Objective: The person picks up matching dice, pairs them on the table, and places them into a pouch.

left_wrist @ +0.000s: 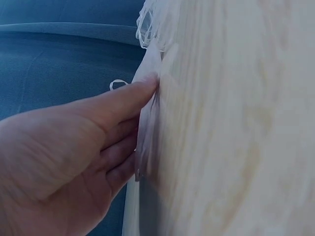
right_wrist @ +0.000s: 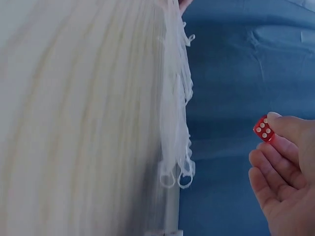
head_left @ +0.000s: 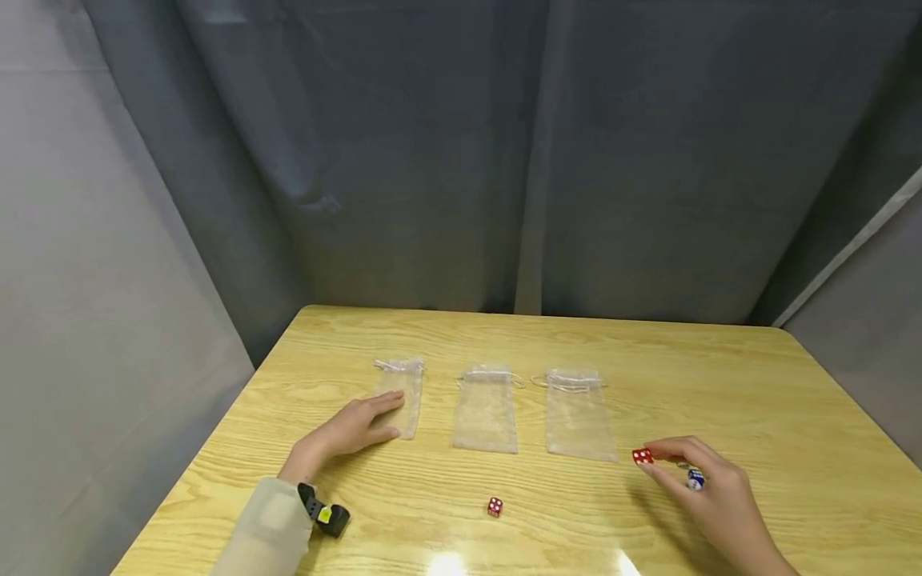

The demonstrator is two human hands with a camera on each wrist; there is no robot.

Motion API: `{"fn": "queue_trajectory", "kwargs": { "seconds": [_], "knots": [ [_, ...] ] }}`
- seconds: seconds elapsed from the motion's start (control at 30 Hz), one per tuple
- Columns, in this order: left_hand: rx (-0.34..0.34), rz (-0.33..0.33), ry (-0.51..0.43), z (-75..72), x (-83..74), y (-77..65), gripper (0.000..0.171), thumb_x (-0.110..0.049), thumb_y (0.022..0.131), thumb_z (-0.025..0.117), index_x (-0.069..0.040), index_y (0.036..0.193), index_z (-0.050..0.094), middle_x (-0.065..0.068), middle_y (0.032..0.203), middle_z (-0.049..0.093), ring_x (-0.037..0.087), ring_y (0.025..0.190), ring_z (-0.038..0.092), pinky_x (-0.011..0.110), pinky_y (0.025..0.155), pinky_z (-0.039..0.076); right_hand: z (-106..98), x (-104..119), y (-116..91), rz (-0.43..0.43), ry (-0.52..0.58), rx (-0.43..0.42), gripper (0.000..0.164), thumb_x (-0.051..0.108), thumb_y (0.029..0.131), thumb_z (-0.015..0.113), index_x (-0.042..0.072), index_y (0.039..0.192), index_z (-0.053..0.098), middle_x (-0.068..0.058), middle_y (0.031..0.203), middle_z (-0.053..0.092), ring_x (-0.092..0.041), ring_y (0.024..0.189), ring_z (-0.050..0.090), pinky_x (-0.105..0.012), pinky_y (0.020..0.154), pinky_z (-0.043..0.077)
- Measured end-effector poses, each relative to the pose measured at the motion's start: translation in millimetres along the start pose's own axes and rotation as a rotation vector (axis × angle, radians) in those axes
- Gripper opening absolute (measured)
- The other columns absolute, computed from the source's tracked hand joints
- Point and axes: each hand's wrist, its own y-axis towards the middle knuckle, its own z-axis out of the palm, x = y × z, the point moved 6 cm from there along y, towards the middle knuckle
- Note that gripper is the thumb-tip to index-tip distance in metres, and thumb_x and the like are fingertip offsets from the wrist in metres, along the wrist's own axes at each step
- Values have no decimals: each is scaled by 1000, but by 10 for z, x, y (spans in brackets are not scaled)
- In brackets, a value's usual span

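Observation:
My left hand (head_left: 353, 426) rests on the left sheer white drawstring pouch (head_left: 409, 408), its thumb spread from the fingers. In the left wrist view the fingertips touch the pouch fabric. Between thumb and fingertips, my right hand (head_left: 709, 488) pinches a red die (head_left: 643, 456) with white dots, held above the tabletop to the right of the pouches. Five dots show on the red die (right_wrist: 264, 129) in the right wrist view. Another red die (head_left: 495, 506) lies on the table between the hands. A blue-and-white die (head_left: 695, 480) is partly hidden by the right hand.
A middle pouch (head_left: 486, 416) and a right pouch (head_left: 579, 420) lie flat in a row with the left one, drawstrings toward the back. Another small object (head_left: 683, 465) peeks out by the right hand. Grey curtains (head_left: 403, 160) stand behind the wooden table (head_left: 691, 360).

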Motion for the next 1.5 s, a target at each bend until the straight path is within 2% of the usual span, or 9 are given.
{"fn": "queue_trajectory", "kwargs": {
  "seconds": [0.23, 0.6, 0.83, 0.97, 1.1, 1.27, 1.4, 1.5],
  "knots": [
    [1, 11, -7, 4, -27, 29, 58, -27, 99, 59, 0, 147, 41, 18, 155, 40, 38, 143, 38, 54, 116, 34, 150, 149, 56, -81, 37, 17, 39, -6, 64, 85, 16, 95, 73, 5, 88, 71, 13, 85, 57, 3, 76, 44],
    [10, 6, 2, 37, -18, 49, 59, -29, 99, 59, -1, 147, 41, 16, 155, 39, 37, 143, 38, 53, 116, 35, 454, 407, 118, -192, 65, 75, 37, -1, 62, 87, 18, 90, 73, 11, 88, 71, 0, 79, 66, 0, 77, 47],
    [7, 15, 3, 46, -40, 65, 59, -29, 99, 59, -1, 147, 42, 16, 155, 40, 37, 143, 38, 52, 116, 36, 606, 563, 102, -287, 184, 128, 40, -4, 64, 86, 14, 97, 73, 8, 92, 72, -5, 84, 68, 0, 87, 47],
    [11, 18, -2, 59, -55, 75, 58, -29, 99, 59, 0, 147, 42, 16, 155, 39, 37, 143, 38, 52, 116, 35, 646, 595, 85, -336, 218, 138, 43, -6, 62, 86, 13, 98, 72, 5, 93, 71, -7, 85, 69, -1, 86, 48],
    [11, 20, -1, 59, -68, 86, 58, -29, 99, 58, -1, 147, 41, 16, 156, 39, 37, 144, 37, 52, 117, 35, 688, 627, 75, -387, 199, 166, 43, -4, 61, 86, 14, 97, 71, 6, 93, 71, -9, 85, 69, -2, 84, 49],
    [5, 27, -11, 39, -96, 97, 58, -28, 99, 59, 0, 147, 41, 17, 155, 39, 37, 144, 37, 53, 117, 35, 788, 717, 50, -474, 146, 280, 35, 4, 67, 86, 16, 96, 69, 8, 92, 68, -8, 82, 68, -8, 76, 54],
    [0, 31, -17, 30, -122, 96, 58, -28, 98, 60, 0, 146, 42, 18, 155, 39, 39, 143, 37, 54, 116, 35, 885, 775, 18, -544, 60, 373, 26, 11, 72, 85, 17, 92, 69, 10, 90, 66, -3, 79, 64, -5, 70, 50],
    [0, 27, -22, 35, -130, 96, 59, -28, 98, 60, -1, 147, 42, 17, 155, 39, 38, 143, 37, 53, 116, 35, 939, 800, -7, -592, 37, 416, 25, 13, 71, 86, 18, 89, 69, 11, 87, 65, -2, 78, 62, -2, 68, 47]
  ]
}}
